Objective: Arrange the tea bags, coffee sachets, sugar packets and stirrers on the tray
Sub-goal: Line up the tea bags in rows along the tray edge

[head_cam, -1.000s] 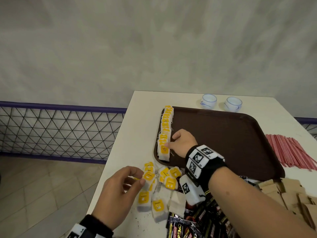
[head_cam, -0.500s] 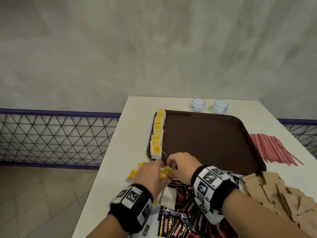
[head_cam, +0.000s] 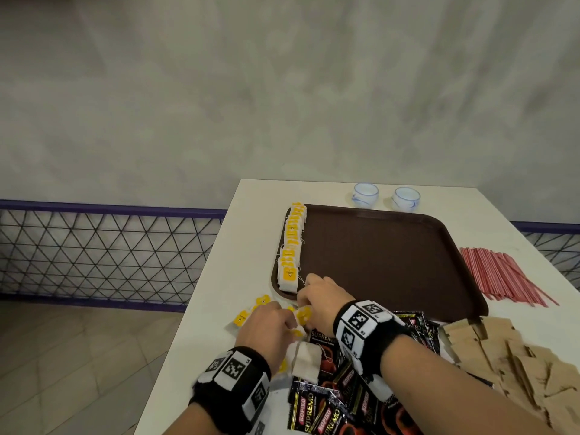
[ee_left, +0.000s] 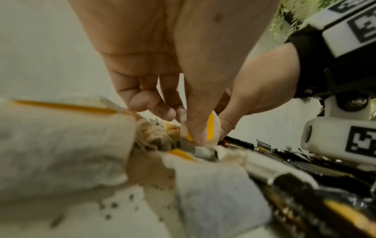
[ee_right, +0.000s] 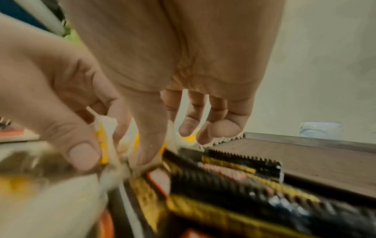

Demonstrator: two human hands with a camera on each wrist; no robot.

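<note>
Grey wall behind, white worktop (head_cam: 201,309) carrying the brown tray (head_cam: 392,262). Both hands meet at the loose tea bags (head_cam: 301,359) just off the tray's 7 o'clock corner. Left hand (head_cam: 266,328): fingers curled, thumb and forefinger pinching a yellow-tagged tea bag (ee_left: 210,127). Right hand (head_cam: 320,299): thumb and forefinger closing on the same cluster of bags, other fingers hanging loosely curled; whether it has its own bag I cannot tell, too blurred.

Step in hand looks like picking the next bag for the row (head_cam: 292,246).
- Separate one bag, free its string from its neighbours before lifting, or it will likely drag others along.
- Pinch by the paper body, not the tag.
- Lay it tag-up, overlapping the nearest bag at the row's 6 o'clock end.

Row sits along the tray's 9 o'clock edge, long axis 12-to-6, tags facing up. Loose bags lie at mixed headings.

Coffee sachets (head_cam: 329,400) at 6, sugar packets (head_cam: 502,350) at 4, stirrers (head_cam: 502,277) at 3, long axis roughly 11-to-5; all off-tray.
</note>
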